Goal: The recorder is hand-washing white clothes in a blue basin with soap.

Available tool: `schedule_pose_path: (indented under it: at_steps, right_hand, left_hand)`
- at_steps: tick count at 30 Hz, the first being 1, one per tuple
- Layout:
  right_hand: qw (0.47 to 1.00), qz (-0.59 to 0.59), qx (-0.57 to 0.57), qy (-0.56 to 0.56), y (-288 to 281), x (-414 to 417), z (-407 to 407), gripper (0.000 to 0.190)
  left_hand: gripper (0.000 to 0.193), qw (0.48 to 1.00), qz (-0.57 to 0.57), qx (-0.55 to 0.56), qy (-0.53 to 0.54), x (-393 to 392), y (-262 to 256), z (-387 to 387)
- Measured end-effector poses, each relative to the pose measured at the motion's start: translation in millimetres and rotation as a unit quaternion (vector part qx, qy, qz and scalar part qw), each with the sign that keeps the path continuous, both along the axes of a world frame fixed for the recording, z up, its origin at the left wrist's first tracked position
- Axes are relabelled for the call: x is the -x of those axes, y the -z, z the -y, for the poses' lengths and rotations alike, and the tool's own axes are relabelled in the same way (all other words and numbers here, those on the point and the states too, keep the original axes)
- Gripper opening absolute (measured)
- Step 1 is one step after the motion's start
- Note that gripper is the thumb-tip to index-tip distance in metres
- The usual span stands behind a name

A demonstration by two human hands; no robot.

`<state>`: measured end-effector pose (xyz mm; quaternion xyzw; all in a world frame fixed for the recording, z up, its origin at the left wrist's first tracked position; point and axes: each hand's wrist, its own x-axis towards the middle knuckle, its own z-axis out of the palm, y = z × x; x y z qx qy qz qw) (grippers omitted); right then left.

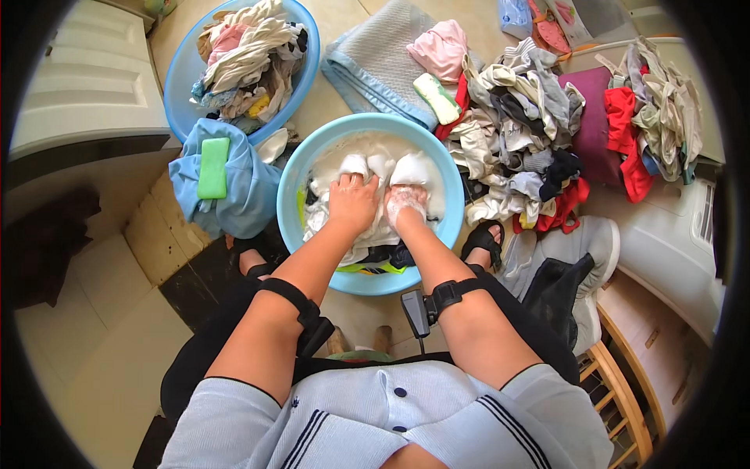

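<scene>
A round light-blue plastic basin [369,124] of cloudy, sudsy water stands on the floor in front of me. Both hands are inside it, close together, on wet white cloth [411,170]. My left hand [353,202] has its fingers bent over the cloth's left part, the fingertips partly hidden in it. Suds coat my right hand [407,202], whose fingers are curled at the cloth's right bunch. White, dark and neon-yellow clothes lie around and below the hands in the water.
Left, a green soap bar [213,168] rests on blue cloth [246,182], beside a blue tub [312,58] of clothes. Beyond the basin lie a grey blanket [375,64] and a green-and-white soap bar [437,98]. A clothes heap [515,129] and grey boots [592,258] are at right.
</scene>
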<state>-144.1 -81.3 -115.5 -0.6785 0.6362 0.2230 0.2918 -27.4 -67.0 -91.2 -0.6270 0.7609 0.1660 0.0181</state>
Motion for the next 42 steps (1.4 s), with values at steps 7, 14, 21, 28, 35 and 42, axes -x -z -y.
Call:
schedule_pose_path:
  at_steps: [7,14,21,28,35,42]
  right_hand:
    - [0.998,0.031,-0.057,0.022,23.4,6.3,12.0,0.028]
    - [0.695,0.454,-0.063,0.553,53.7,44.3,8.2,0.042]
    - [0.402,0.573,-0.245,0.671,-40.2,6.1,10.2,0.047]
    - [0.324,0.598,-0.304,0.666,-38.4,-16.8,-4.6,0.037]
    - [0.418,0.607,-0.183,0.651,-60.3,-3.8,-0.3,0.04]
    - [0.356,0.575,-0.229,0.7,-53.7,50.7,-27.9,0.038]
  left_hand:
    - [0.027,0.948,0.036,-0.316,-0.028,11.0,23.3,32.3]
    - [0.02,0.988,-0.11,-0.036,-0.098,19.6,4.2,30.7]
    - [0.033,0.948,-0.255,-0.136,-0.129,38.5,-80.8,11.2]
    - [0.035,0.961,-0.163,-0.062,-0.215,27.5,-53.2,22.9]
    - [0.036,0.949,-0.065,-0.121,-0.283,-38.1,-25.1,18.9]
    - [0.036,0.963,-0.034,-0.109,-0.244,-51.3,-53.2,-18.7]
